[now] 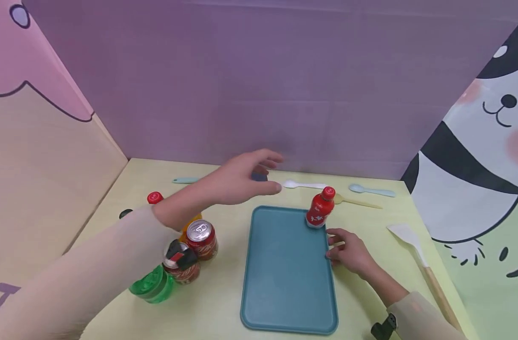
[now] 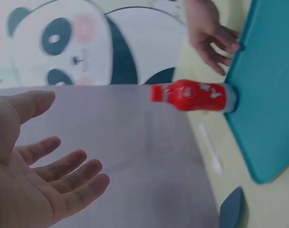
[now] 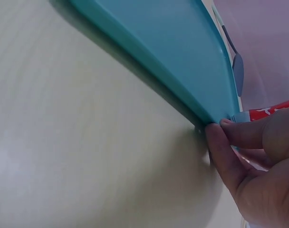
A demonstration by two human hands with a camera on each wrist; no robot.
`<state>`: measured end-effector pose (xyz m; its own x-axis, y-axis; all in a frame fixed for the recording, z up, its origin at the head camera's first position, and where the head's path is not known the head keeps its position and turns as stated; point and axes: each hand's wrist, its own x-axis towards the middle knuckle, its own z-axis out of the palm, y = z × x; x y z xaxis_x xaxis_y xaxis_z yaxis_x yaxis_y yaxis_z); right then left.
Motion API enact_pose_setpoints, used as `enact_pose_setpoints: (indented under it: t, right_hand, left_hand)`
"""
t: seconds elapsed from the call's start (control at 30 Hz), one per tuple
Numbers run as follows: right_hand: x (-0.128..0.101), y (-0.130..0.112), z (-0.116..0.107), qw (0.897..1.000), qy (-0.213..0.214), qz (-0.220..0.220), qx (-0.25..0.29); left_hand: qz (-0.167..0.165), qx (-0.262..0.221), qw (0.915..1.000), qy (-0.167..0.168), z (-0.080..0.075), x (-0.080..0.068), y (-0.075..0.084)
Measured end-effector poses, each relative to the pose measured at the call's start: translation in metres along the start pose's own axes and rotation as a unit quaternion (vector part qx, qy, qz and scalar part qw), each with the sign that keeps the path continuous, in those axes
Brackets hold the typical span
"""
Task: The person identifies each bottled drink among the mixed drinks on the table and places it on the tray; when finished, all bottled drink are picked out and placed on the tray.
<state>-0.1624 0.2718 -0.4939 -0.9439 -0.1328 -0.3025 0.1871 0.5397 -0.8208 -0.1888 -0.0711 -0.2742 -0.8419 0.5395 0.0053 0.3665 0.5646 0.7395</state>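
A blue-green rectangular tray [image 1: 289,274] lies on the table in the head view. A red bottle [image 1: 320,208] with a red cap stands upright at its far right corner. My right hand [image 1: 351,252] is at the tray's right edge, just nearer than the bottle. In the right wrist view, its thumb and a finger [image 3: 246,134] pinch the tray's rim. Raised in the air beyond the tray's far left corner, my left hand [image 1: 242,178] holds nothing. Its fingers [image 2: 82,194] are spread and relaxed in the left wrist view.
Left of the tray stand soda cans [image 1: 202,238] and a green cup [image 1: 152,284], partly behind my left arm. Along the back lie a white spoon [image 1: 303,185], a light blue spoon [image 1: 371,190] and a yellow one [image 1: 360,203]. A wooden-handled spatula [image 1: 430,276] lies at right.
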Motion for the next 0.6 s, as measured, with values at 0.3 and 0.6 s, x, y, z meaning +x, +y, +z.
enact_pose_setpoints:
  t: [0.3,0.6]
  right_hand:
    - [-0.017,0.004,0.002,1.0,0.0,0.006,-0.022]
    - [-0.022,0.008,0.006,0.999,-0.006,0.004,-0.033]
  left_hand:
    - [-0.031,0.023,0.9956,0.085,-0.037,-0.083,-0.044]
    - [-0.084,0.068,0.9846,0.138,-0.06,-0.149,-0.104]
